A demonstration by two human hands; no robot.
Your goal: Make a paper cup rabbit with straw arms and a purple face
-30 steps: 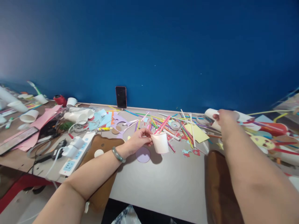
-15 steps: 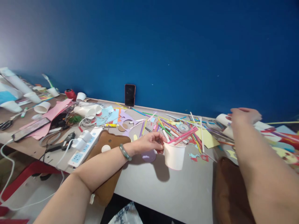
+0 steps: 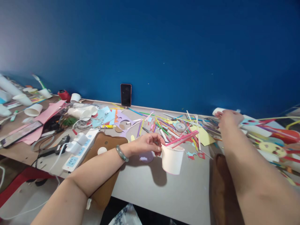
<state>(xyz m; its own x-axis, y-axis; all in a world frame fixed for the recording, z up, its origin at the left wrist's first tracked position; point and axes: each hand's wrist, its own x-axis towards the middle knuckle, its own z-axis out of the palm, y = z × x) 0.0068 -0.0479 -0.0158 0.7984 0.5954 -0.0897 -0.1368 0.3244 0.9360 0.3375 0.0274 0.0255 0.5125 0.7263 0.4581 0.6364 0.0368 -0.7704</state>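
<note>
My left hand (image 3: 151,144) pinches the rim of a white paper cup (image 3: 172,160) at its left side, thumb and fingers closed. The cup is upright above the grey tabletop, its shadow falling to the left. Pink sticks (image 3: 184,137), like straws or paper strips, lean out of it. At the back right, close to the blue wall, my right hand (image 3: 231,118) is closed on another white cup (image 3: 218,111), which lies sideways; its fingertips are partly hidden behind the hand.
Coloured sticks (image 3: 164,126) and paper scraps cover the table's back. A phone (image 3: 126,94) leans on the wall. At left are a power strip (image 3: 81,150), a glue gun (image 3: 58,147), stacked cups (image 3: 79,113) and pink paper (image 3: 50,111). Brown cushions (image 3: 106,168) overhang the front edge.
My right hand has taken hold of the white cup by the wall and raised it a little. My left hand keeps its cup in nearly the same place. The view has turned slightly right.
</note>
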